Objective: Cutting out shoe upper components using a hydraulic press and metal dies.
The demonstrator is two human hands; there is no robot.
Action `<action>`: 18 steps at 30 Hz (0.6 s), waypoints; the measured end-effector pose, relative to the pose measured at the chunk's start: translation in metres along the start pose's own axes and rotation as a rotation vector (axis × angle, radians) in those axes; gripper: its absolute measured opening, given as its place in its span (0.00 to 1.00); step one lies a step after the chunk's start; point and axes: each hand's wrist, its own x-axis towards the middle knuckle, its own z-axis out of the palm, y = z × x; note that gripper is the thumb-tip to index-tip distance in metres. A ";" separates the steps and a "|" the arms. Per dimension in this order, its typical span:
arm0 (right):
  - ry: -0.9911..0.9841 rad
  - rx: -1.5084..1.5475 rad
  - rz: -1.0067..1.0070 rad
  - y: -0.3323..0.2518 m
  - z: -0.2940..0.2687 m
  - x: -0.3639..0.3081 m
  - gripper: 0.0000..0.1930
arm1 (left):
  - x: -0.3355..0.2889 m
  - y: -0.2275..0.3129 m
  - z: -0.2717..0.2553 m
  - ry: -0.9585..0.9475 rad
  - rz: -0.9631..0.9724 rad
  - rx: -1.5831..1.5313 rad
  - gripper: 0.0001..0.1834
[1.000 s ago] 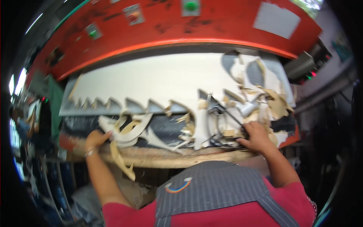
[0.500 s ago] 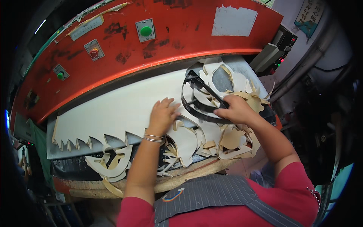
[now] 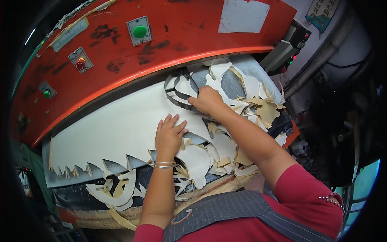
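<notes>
A pale sheet stack (image 3: 109, 125) lies across the metal plate (image 3: 56, 179), its near edge cut into jagged points. My left hand (image 3: 169, 137) rests on the stack with fingers spread and holds nothing. At the stack's right part, a black curved cutting die (image 3: 179, 104) stands close to the red machine. My right hand (image 3: 207, 100) is closed around the die's near right side; its far end is partly in the shadow below the machine's edge. I cannot tell whether the die sits flat on the sheet.
The red press (image 3: 121, 80) spans the back, with a green button (image 3: 139, 32) and a red knob (image 3: 80, 63). Cut offcuts (image 3: 195, 163) pile along the near edge, more scraps (image 3: 266, 111) at the right. A wooden edge (image 3: 100, 218) runs along the front.
My right hand has moved the cutting die left and farther back, toward the press. My left hand has settled flatter on the sheet. The head view has shifted slightly.
</notes>
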 end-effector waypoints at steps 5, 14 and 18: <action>0.078 0.073 0.000 0.020 0.027 0.004 0.32 | 0.002 0.001 0.002 -0.014 -0.003 -0.016 0.15; 0.042 0.351 -0.385 0.091 0.028 -0.026 0.41 | 0.066 -0.012 -0.005 0.045 -0.358 -0.572 0.28; 0.168 0.313 -0.487 0.077 0.043 -0.030 0.37 | 0.103 -0.058 0.018 0.291 -0.473 -0.490 0.29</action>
